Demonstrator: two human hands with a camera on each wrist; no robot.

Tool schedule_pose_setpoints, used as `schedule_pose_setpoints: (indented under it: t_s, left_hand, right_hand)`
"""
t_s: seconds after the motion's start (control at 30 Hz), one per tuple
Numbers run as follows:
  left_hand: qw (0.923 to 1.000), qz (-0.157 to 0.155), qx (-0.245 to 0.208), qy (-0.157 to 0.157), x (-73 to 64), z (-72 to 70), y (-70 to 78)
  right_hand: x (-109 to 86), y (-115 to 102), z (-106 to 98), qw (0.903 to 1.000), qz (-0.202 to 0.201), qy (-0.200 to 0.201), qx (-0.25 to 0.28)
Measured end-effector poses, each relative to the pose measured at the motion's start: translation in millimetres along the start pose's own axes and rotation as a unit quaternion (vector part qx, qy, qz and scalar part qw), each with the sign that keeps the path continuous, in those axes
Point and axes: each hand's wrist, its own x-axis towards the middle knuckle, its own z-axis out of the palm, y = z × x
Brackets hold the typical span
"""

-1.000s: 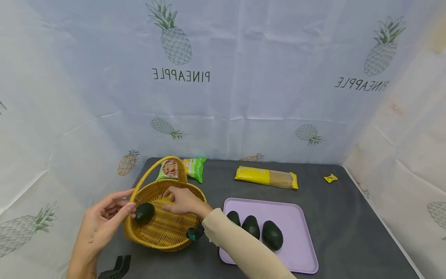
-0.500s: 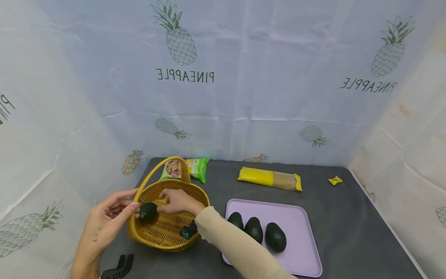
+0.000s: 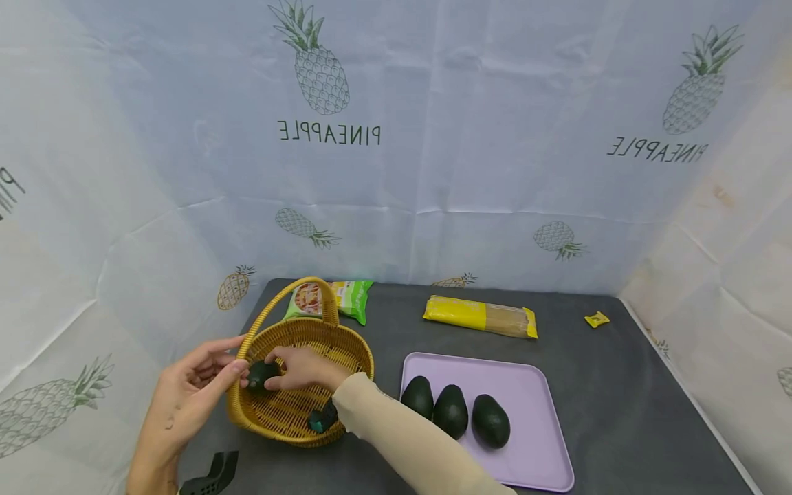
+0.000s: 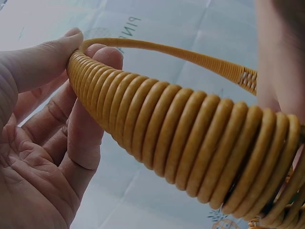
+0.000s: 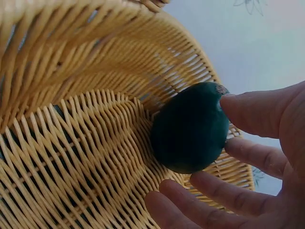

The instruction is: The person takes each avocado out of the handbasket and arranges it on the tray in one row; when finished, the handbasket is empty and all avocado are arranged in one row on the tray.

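Observation:
My left hand (image 3: 194,392) pinches the handle (image 4: 181,138) of a yellow wicker basket (image 3: 297,440) between thumb and fingertips, at the handle's left side. Inside the basket, against its left wall, lies a dark green avocado (image 5: 190,129). My right hand (image 3: 303,368) reaches into the basket from the right. In the right wrist view its thumb tip overlaps the avocado by the stem end, and the index and middle fingertips come right at its edge. The other fingers of that hand are spread below, over the weave.
A lilac tray (image 3: 526,426) to the right bears three more avocados (image 3: 491,421). Behind the basket lies a green food packet (image 3: 353,299). A yellow pack of noodles (image 3: 479,316) and a small yellow wrapper (image 3: 597,319) lie farther back. Printed cloth walls (image 3: 433,172) enclose the dark table.
My right hand has moved left and down inside the basket, from beside the avocado to its edge. My left hand keeps its pinch on the handle. The head view has shifted slightly.

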Motion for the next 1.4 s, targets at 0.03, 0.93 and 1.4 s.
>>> schedule_pose_setpoints:
  t_s: [0.03,0.93,1.4]
  left_hand:
    - [1.0,0.003,0.0,0.0,-0.1,-0.1,0.0]
    - [0.9992,0.007,0.039,0.006,-1.1,1.7,-1.6]
    - [0.9995,0.0,0.031,0.008,-1.4,-0.4,1.4]
  right_hand:
    - [0.5,0,1,1.0,-0.003,-0.001,-0.005]
    - [11.0,-4,15,0.9945,-0.029,-0.073,-0.07]
    - [11.0,-4,19,0.9932,-0.03,-0.074,-0.085]
